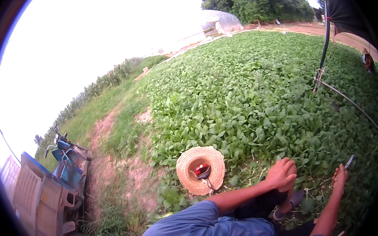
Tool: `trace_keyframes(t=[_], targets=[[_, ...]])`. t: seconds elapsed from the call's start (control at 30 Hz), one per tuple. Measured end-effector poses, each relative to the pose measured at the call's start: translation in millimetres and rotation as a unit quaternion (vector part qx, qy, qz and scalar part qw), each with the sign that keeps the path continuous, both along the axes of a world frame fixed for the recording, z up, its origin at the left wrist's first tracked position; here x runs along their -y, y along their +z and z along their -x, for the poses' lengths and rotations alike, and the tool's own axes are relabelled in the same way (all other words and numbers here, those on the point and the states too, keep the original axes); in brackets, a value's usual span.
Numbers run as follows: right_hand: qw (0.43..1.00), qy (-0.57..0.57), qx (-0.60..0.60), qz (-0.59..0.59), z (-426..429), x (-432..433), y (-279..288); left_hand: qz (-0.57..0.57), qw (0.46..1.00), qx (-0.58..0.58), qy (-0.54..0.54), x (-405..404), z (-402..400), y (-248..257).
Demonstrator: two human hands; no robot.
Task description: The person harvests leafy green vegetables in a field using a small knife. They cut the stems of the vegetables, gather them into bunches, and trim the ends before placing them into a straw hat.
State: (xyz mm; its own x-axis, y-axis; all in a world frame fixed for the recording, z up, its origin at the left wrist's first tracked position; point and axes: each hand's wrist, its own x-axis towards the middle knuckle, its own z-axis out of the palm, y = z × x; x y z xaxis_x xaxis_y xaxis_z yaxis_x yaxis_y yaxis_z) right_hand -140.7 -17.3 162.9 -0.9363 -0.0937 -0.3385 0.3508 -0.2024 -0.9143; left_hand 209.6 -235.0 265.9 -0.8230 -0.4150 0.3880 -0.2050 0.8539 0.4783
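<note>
My left hand (pixel 280 174) rests over my bent knee, holding nothing, with the thumb apart from the fingers. In my right hand (pixel 340 176), held out at the right, is a small knife (pixel 349 161) with its blade pointing up and away. Leafy green plants (pixel 258 121) grow densely just beyond both hands. A straw hat (pixel 184 168) lies with its hollow up at the plants' edge, left of my left hand. Inside the hat is a shiny red object (pixel 201 169) with a dark strap or cloth; its kind is unclear.
A blue three-wheeled cargo vehicle (pixel 53 181) stands at the left beside a dirt path (pixel 108 146). A pole (pixel 325 45) holds up a dark canopy (pixel 348 20) at the upper right. Another person in a hat (pixel 368 61) is low among the far plants. Behind stands a plastic greenhouse (pixel 223 20).
</note>
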Motion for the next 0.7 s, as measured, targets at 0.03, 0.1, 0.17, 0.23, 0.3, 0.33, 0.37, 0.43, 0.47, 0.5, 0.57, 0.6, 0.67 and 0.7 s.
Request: trace_keyframes(t=[0.03,0.1,0.17,0.23,0.3,0.33,0.37,0.43,0.47,0.5,0.57,0.6,0.67,0.7], targets=[[1.000,0.000,0.005,-0.004,1.0,0.8,-1.1,-0.004,1.000,0.001,0.000,-0.2,-0.6,0.5],[1.000,0.003,0.004,-0.009,5.8,1.0,-4.8,0.005,1.000,-0.020,0.002,-0.3,0.0,-0.9],[1.000,0.010,-0.005,-0.011,12.4,-1.8,-10.8,0.008,0.999,-0.031,0.002,-0.4,1.3,-2.0],[1.000,0.017,0.003,-0.019,12.2,3.6,-16.8,0.008,1.000,-0.023,0.006,1.1,-2.2,-2.3],[0.999,0.028,0.013,-0.029,13.4,6.6,-23.3,0.009,1.000,-0.029,0.008,-0.8,-2.8,-5.0],[0.999,0.035,0.020,-0.035,14.7,7.1,-27.0,0.009,0.999,-0.032,0.008,-2.2,-3.5,-5.8],[0.998,0.043,0.027,-0.041,15.4,7.8,-31.3,0.000,1.000,-0.018,0.010,-2.9,-4.6,-5.4],[0.998,0.051,0.026,-0.038,21.5,6.0,-41.8,-0.018,1.000,0.004,0.009,-4.4,-3.6,0.3],[0.998,0.054,0.024,-0.036,25.9,4.1,-46.3,-0.020,1.000,0.000,0.009,-4.6,-3.3,1.9],[0.998,0.054,0.024,-0.039,33.6,-0.3,-49.9,-0.020,1.000,-0.006,0.006,-5.0,-1.7,4.0],[0.997,0.053,0.022,-0.046,46.3,-6.9,-51.5,-0.022,1.000,-0.018,0.001,-4.7,1.5,6.5],[0.998,0.051,0.023,-0.042,39.7,-0.8,-53.8,-0.025,1.000,-0.014,0.005,-3.3,-1.5,3.6],[0.998,0.043,0.022,-0.033,25.9,7.5,-56.9,-0.031,0.999,-0.004,0.012,-1.8,-6.9,0.3],[0.998,0.041,0.025,-0.036,24.9,7.5,-55.8,-0.035,0.999,-0.003,0.011,-2.6,-6.8,1.9]])
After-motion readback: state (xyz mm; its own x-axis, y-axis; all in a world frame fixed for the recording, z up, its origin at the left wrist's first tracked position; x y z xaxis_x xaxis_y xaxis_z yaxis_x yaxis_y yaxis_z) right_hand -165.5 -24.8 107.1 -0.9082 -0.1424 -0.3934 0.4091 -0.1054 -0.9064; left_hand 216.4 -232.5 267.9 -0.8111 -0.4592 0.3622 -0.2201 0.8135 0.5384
